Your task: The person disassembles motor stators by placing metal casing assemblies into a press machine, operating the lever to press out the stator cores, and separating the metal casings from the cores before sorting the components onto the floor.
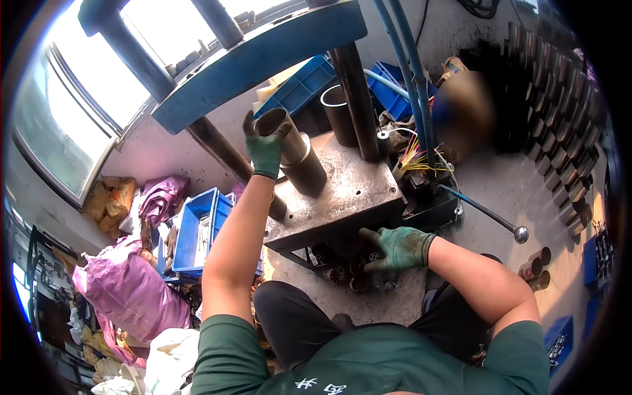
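Observation:
My left hand [265,153], in a green glove, is wrapped round the upper part of a metal tube [293,146]. The tube stands upright, its mouth facing up, on a wider dark metal cylinder [306,176] with a pale ring between them. That cylinder rests on the steel bed [349,178] of a press. My right hand [403,249], gloved too, reaches just below the front edge of the bed. Its thumb and fingers are apart, with nothing visible between them. Close to its fingertips lie several small round metal parts [359,282], partly in shadow.
A thick blue press plate [263,66] on steel columns hangs over the bed. Another tube [339,117] stands at the back. A ball-ended lever [520,234] juts out right, near stacked tubes [553,118]. Blue crates [201,230] and a pink sack [128,289] sit left.

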A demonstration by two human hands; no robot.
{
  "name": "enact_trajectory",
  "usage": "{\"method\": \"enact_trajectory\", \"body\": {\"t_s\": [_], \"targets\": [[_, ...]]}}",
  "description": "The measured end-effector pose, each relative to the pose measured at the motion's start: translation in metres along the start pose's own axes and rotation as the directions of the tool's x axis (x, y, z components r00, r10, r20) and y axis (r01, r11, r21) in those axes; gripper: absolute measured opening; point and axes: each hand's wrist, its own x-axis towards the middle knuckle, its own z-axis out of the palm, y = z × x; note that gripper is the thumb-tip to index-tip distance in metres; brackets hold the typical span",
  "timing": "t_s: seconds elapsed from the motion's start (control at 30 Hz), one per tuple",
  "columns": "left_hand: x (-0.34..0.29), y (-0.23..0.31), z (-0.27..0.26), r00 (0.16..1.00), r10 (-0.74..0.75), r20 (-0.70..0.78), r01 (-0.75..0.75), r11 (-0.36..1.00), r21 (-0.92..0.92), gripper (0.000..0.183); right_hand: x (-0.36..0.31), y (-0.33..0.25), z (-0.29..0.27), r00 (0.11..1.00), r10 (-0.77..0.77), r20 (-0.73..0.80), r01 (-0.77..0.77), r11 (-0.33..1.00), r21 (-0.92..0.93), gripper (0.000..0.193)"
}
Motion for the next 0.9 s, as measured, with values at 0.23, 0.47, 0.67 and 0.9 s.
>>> {"method": "enact_trajectory", "body": {"t_s": [0.23, 0.47, 0.67, 0.9], "targets": [[0.014, -0.009, 0.006, 1.0, -0.016, 0.009, 0.017, 0.995, -0.096, 0.105, 0.021, 0.009, 0.007, 0.967, 0.117, 0.225, -0.082, 0.983, -0.162, 0.109], [0.043, 0.03, -0.013, 0.972, -0.207, -0.113, 0.109, 0.818, -0.565, 0.086, 0.039, 0.025, 0.018, 0.959, 0.059, 0.278, 0.015, 0.967, -0.255, 0.081], [-0.053, 0.034, -0.033, 0.87, -0.431, 0.241, 0.37, 0.246, -0.896, 0.068, 0.036, 0.033, 0.018, 0.994, -0.03, 0.102, 0.039, 0.995, -0.091, 0.061], [-0.23, 0.015, -0.045, 0.332, -0.486, 0.809, 0.499, -0.637, -0.587, 0.095, 0.012, 0.023, 0.013, 0.998, -0.034, -0.044, 0.028, 0.993, -0.113, 0.051]]}}
